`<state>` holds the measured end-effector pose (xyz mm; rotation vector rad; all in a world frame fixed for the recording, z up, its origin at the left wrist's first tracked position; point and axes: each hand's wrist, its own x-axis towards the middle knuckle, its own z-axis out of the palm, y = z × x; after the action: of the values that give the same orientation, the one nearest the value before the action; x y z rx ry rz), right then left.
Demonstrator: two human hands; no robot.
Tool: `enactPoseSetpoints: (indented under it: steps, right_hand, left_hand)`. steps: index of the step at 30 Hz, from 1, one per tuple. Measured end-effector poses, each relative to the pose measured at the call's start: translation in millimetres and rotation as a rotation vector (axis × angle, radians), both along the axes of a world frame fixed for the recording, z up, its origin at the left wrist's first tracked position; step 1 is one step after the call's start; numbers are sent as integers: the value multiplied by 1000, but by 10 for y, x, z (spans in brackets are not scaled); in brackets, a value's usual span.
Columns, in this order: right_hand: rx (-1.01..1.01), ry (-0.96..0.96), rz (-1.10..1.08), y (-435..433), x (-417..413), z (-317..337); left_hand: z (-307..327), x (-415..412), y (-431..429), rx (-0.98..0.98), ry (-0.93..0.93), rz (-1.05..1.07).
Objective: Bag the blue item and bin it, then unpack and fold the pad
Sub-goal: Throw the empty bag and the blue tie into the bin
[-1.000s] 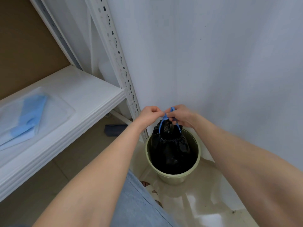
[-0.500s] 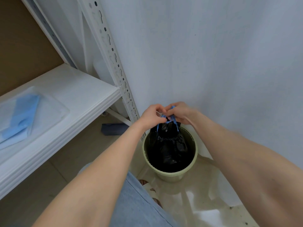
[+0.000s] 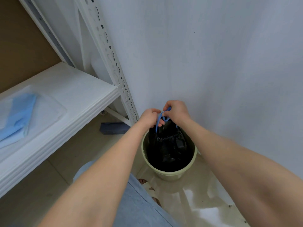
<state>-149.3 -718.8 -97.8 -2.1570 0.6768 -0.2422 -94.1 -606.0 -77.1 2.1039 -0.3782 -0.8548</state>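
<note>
1. Head view, the hands: the left hand [image 3: 150, 117] and the right hand [image 3: 177, 111] are held close together, knuckles almost meeting, just above the mouth of a pale green bin [image 3: 171, 176]. Both have their fingers curled round the blue drawstring [image 3: 157, 125] of a black bin bag [image 3: 168, 145]. A loop of the cord shows above the right hand's fingers, and a strand runs down from the left hand to the gathered neck of the bag.
2. Head view, the bag: its neck is bunched tight under the hands, and its body hangs down inside the bin, filling most of the opening. What it holds cannot be seen through the black plastic.
3. Head view, the pad: a folded blue pad [image 3: 23, 110] lies inside a clear flat packet [image 3: 50, 110] on the white shelf [image 3: 77, 89] at the left, well apart from the bin.
4. Head view, surroundings: the bin stands on the glossy floor [image 3: 196, 202] against a pale wall [image 3: 213, 63], near the foot of the shelf's perforated white upright [image 3: 113, 63]. A dark blue object [image 3: 114, 128] lies on the floor under the shelf. A denim-clad leg [image 3: 139, 203] and a sandalled foot [image 3: 151, 190] show below the arms.
</note>
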Motion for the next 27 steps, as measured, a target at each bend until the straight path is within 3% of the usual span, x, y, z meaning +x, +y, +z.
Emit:
enactPoseSetpoints:
  steps: [4,8,12,16,21,27]
  right_hand:
    - [-3,7,-75,80,-2,-36]
    - [76,-35,-81,111,-37,-76]
    - [98,-49,-89,85,-66,-94]
    - [4,118,-125,8,-126,-135]
    - [-4,305,-154,63,-131,-212]
    - [136,228,-233,22,-153,-212]
  left_hand:
    - [2,-21,46,16,45,-63]
    - [-123,31,56,-79,27,24]
    - [-210,102,78,6,-167,75]
    - [-185,171,211,116,-283,172]
    - [-253,145,260,68,-142,350]
    - [-223,153,243,-339,290,665]
